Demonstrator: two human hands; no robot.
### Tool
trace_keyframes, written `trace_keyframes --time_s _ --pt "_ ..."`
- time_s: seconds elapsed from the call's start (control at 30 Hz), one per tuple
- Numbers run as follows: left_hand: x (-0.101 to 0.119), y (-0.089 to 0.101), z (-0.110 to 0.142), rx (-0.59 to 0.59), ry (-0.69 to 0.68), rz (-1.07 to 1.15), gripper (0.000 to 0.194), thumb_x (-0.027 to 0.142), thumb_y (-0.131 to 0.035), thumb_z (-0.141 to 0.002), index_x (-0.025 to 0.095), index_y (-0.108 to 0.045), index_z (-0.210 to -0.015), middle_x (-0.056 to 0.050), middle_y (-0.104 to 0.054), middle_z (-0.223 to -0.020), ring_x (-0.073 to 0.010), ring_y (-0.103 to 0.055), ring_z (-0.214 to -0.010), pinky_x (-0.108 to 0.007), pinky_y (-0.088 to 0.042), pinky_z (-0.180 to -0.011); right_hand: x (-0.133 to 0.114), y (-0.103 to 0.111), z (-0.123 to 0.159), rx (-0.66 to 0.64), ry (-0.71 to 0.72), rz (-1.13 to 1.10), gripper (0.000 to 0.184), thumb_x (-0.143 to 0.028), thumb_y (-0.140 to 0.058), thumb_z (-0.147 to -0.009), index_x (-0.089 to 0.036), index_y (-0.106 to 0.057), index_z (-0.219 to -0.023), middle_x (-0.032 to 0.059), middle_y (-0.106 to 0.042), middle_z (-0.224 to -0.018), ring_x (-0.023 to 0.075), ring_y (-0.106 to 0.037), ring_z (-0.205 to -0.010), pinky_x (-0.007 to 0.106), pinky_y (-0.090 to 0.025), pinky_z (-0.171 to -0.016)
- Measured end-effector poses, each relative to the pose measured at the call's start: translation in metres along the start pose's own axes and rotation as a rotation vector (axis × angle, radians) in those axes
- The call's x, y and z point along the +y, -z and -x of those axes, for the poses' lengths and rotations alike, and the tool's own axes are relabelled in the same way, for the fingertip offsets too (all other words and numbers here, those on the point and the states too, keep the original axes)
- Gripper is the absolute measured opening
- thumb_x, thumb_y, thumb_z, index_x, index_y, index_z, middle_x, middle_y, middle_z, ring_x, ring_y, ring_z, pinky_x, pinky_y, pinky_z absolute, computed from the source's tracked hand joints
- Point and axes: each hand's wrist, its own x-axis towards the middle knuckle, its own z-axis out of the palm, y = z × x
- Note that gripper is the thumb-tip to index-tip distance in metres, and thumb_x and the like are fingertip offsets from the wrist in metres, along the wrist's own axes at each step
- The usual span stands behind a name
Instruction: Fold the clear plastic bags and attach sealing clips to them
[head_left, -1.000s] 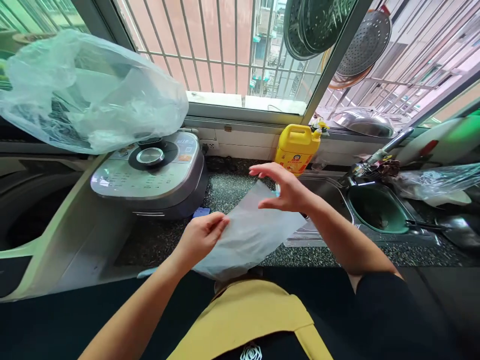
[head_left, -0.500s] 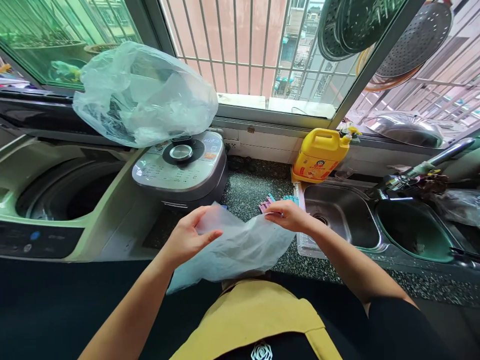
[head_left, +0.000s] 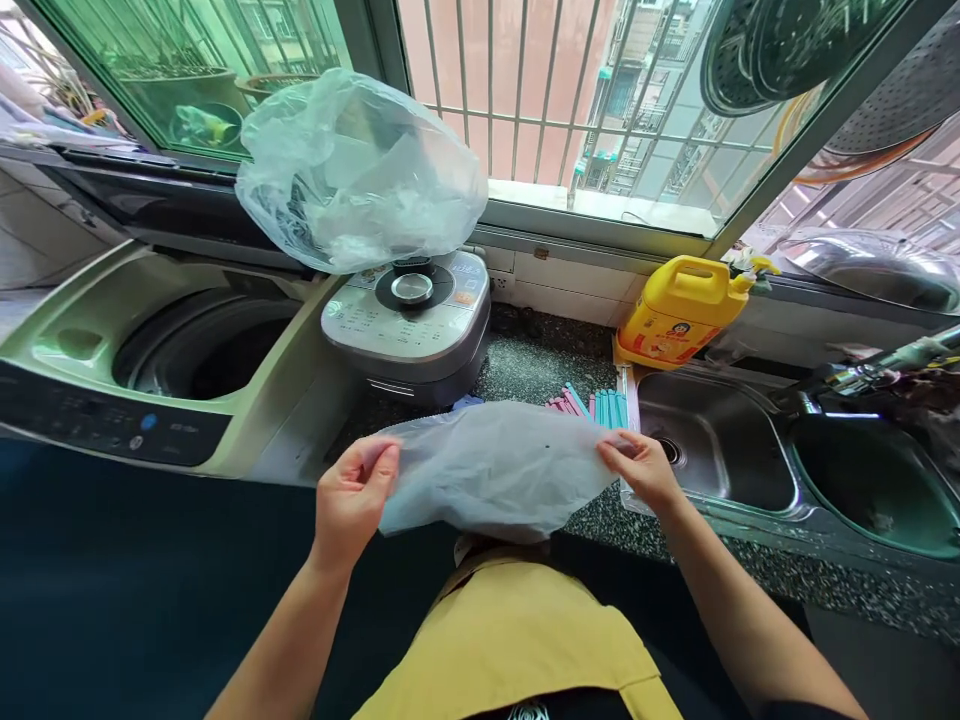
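A translucent white plastic bag (head_left: 495, 475) is stretched sideways above the front of the counter. My left hand (head_left: 356, 490) pinches its left upper corner between thumb and fingers. At the opposite corner, my right hand (head_left: 641, 465) grips the bag the same way. Behind the bag, pink and turquoise clips or sticks (head_left: 592, 403) lie on the speckled counter, partly covered by it. A small blue thing (head_left: 466, 402) peeks out above the bag's edge, too hidden to name.
A rice cooker (head_left: 412, 320) stands at the back, with a puffed-up clear plastic bag (head_left: 367, 170) behind it. On the left is a washing machine (head_left: 285, 380) with its lid raised. A yellow detergent jug (head_left: 679, 315) stands behind the steel sink (head_left: 705, 430) at right.
My hands have moved apart, pulling the plastic bag's upper edge taut. My left hand, loosely spread before, now pinches the corner. The view has shifted left.
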Motion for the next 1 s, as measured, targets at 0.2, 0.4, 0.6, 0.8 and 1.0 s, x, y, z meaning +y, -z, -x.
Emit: trace_keyframes --time_s 0.2,0.4,0.6,0.8,1.0 --pt "-0.003 -0.027 0.023 -0.147 -0.091 0.024 0.015 0.031 -0.053 -0.081 0.017 -0.056 -0.078 0.005 -0.049 -0.054 -0.0078 -0.044 -0.043 -0.019 -0.039 -0.043 -0.032 -0.022 0.042 0.505 0.026 -0.029 0.026 -0.042 -0.063 -0.073 -0.021 -0.049 -0.068 -0.0039 -0.043 -0.055 0.0085 -0.036 -0.044 0.022 -0.030 -0.041" --pt "0.020 -0.084 0.058 -0.273 -0.385 -0.057 0.013 0.027 -0.050 -0.082 0.019 -0.058 -0.076 0.002 -0.056 -0.057 -0.0091 -0.048 -0.047 -0.021 -0.043 -0.050 -0.050 -0.051 0.082 0.640 0.245 0.215 0.021 -0.032 -0.056 -0.080 -0.023 -0.043 -0.066 -0.0041 -0.042 -0.053 0.0100 -0.040 -0.044 0.024 -0.037 -0.045" --pt "0.038 -0.135 0.081 -0.277 -0.471 -0.047 0.015 0.025 -0.050 -0.084 0.016 -0.061 -0.078 0.000 -0.061 -0.060 -0.0089 -0.052 -0.048 -0.019 -0.045 -0.052 -0.040 -0.056 0.091 0.473 0.423 0.306 0.017 -0.024 -0.051 -0.082 -0.023 -0.042 -0.068 -0.0036 -0.048 -0.053 0.0095 -0.044 -0.043 0.023 -0.038 -0.043" --pt "0.045 -0.153 0.097 -0.305 -0.395 0.055 0.018 0.024 -0.051 -0.085 0.015 -0.065 -0.078 -0.002 -0.066 -0.067 -0.0097 -0.058 -0.056 -0.018 -0.047 -0.056 -0.023 -0.037 0.095 0.377 0.605 0.236 0.010 -0.012 -0.052 -0.080 -0.021 -0.047 -0.081 -0.0030 -0.052 -0.064 0.0095 -0.050 -0.053 0.021 -0.044 -0.051" --pt "0.054 -0.150 0.111 -0.294 -0.360 0.107 0.021 0.024 -0.045 -0.088 0.015 -0.064 -0.087 -0.005 -0.067 -0.077 -0.0126 -0.061 -0.069 -0.021 -0.050 -0.064 -0.017 -0.037 0.093 0.299 0.645 0.197 0.019 -0.010 -0.052 -0.078 -0.021 -0.049 -0.093 0.0002 -0.053 -0.072 0.0115 -0.050 -0.060 0.024 -0.046 -0.054"
